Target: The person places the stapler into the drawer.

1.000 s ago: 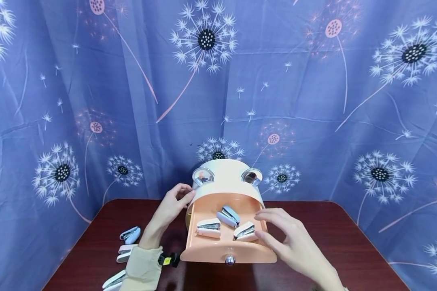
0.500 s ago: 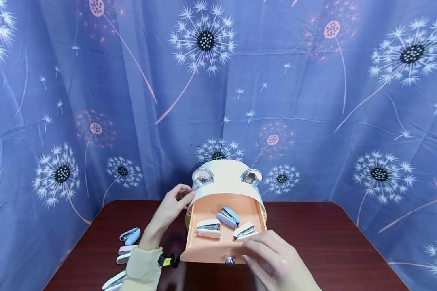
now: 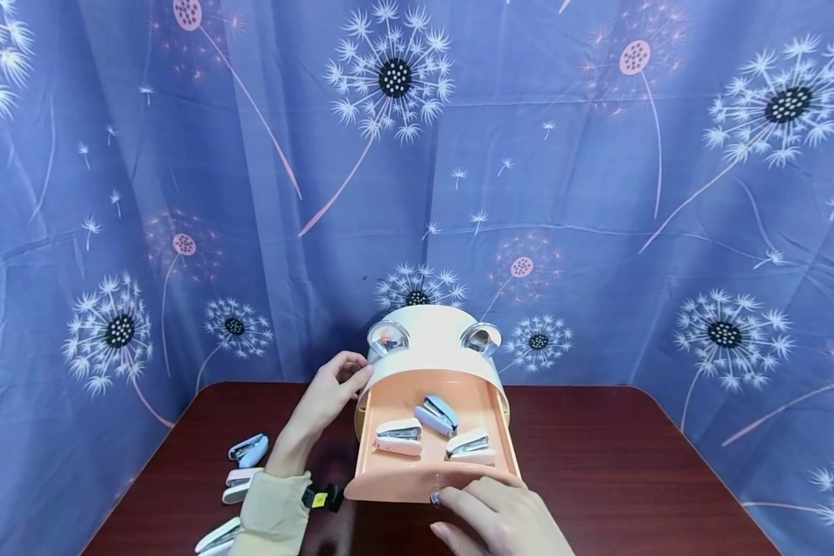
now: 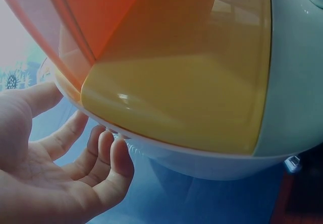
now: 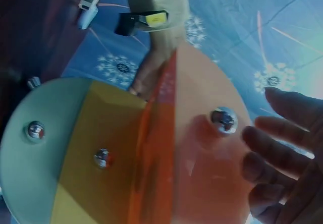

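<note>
A rounded, white-topped drawer box [image 3: 427, 336] stands on the dark table. Its peach top drawer [image 3: 396, 485] is pulled out and holds a blue stapler [image 3: 436, 415], a pink-and-white stapler [image 3: 398, 437] and a white stapler [image 3: 470, 447]. My left hand [image 3: 328, 398] rests against the box's left side; in the left wrist view its bent fingers lie along the white rim. My right hand [image 3: 503, 519] is at the drawer front, fingertips close beside the round silver knob [image 5: 224, 120]. In the right wrist view its fingers are loosely bent and spread.
On the table at left lie a light blue stapler [image 3: 249, 450], a pink-and-white stapler [image 3: 239, 485] and a white stapler [image 3: 218, 538] beside the left sleeve. Below the peach drawer are yellow [image 5: 113, 173] and green [image 5: 30, 168] drawers. A dandelion-print curtain [image 3: 563, 177] hangs behind.
My right hand has moved from the white stapler in the drawer, down and left to the drawer front by the knob. The left hand has stayed at the box's side.
</note>
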`<state>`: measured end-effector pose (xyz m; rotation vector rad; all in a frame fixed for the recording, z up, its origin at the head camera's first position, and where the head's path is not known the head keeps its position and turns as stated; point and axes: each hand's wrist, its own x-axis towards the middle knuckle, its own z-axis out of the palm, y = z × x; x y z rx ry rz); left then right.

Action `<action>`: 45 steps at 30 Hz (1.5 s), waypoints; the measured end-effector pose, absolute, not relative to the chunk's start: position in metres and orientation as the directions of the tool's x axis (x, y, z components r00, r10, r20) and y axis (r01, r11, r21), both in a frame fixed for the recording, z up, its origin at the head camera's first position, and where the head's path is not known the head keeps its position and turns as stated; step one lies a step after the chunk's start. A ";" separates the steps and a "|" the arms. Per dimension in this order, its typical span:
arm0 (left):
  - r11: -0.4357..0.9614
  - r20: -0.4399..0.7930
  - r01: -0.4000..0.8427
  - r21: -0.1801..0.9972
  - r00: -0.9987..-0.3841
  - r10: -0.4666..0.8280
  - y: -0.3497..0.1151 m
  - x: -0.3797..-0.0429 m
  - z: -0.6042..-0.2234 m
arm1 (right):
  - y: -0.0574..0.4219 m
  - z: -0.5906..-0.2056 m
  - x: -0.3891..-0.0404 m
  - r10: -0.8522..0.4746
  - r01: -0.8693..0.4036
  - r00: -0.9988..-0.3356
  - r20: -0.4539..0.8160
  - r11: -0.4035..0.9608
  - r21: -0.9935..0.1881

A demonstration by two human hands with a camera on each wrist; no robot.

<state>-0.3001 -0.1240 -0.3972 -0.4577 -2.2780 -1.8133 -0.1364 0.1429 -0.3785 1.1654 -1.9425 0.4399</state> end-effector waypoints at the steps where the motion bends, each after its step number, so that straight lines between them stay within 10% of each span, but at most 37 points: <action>1: 0.201 0.344 0.362 0.910 -0.931 0.120 -0.124 -0.300 -0.397 | 0.143 -0.381 -0.138 -0.578 -0.846 -0.271 0.770 0.525 0.096; 21: 0.222 0.322 0.340 0.914 -0.940 0.112 -0.124 -0.302 -0.397 | 0.138 -0.390 -0.148 -0.561 -0.825 -0.375 0.738 0.565 0.010; 34: 0.225 0.331 0.348 0.910 -0.937 0.109 -0.123 -0.304 -0.396 | 0.143 -0.387 -0.171 -0.487 -0.892 -0.191 0.852 0.449 0.056; 45: 0.215 0.300 0.319 0.923 -0.947 0.117 -0.125 -0.299 -0.398 | 0.140 -0.378 -0.181 -0.467 -0.820 -0.416 0.781 0.563 -0.100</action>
